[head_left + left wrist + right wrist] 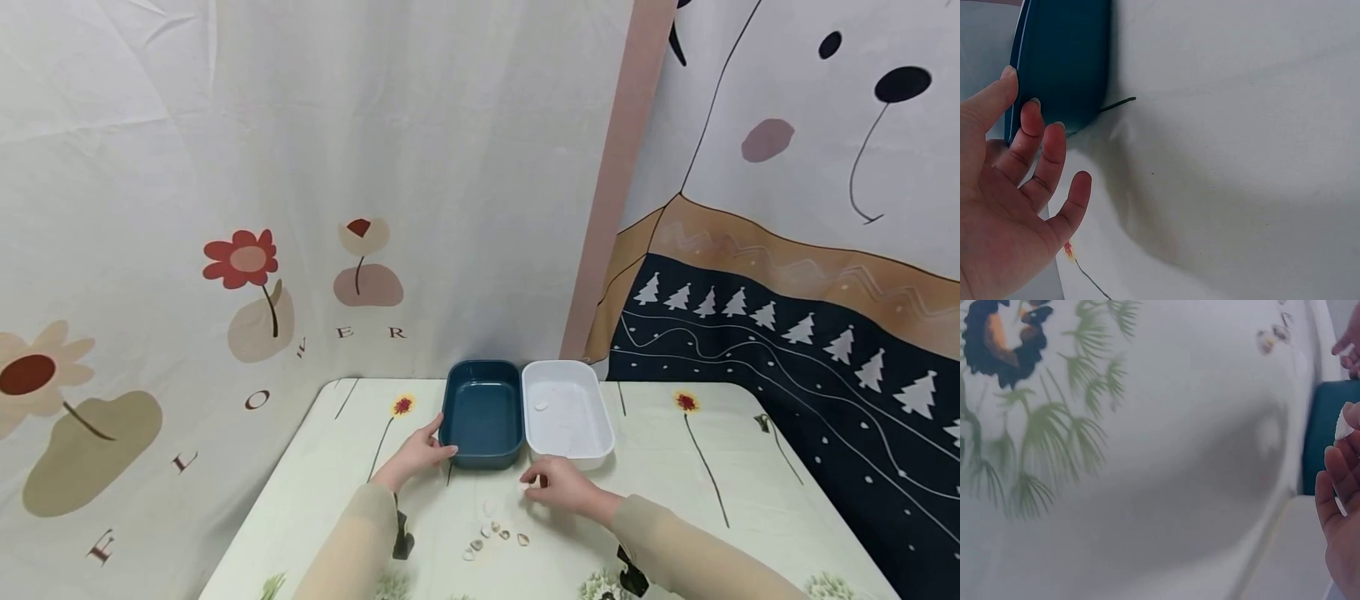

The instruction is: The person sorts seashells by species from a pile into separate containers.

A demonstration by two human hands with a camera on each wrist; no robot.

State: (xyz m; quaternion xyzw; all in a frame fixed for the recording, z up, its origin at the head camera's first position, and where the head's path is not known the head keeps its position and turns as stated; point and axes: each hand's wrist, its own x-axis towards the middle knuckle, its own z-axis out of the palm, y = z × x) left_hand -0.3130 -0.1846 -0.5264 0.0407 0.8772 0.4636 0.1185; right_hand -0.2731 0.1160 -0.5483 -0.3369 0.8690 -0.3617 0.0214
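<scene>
In the head view my left hand (418,457) touches the near left corner of a dark teal rectangular dish (483,460). Its fingers lie loosely spread against the dish wall (1063,56) in the left wrist view, the thumb at the rim. My right hand (561,485) is just in front of a white rectangular dish (573,429) and pinches a small white shell (1341,427) with a ridged edge. One pale shell (542,407) lies inside the white dish. Nearer to me, several small brown and white shells (477,545) are scattered on the table.
Both dishes stand side by side at the back of the table, close to the hanging fabric (480,208). A pale flower-print cloth (660,500) covers the tabletop. On the right hangs a bear-and-trees fabric (780,333).
</scene>
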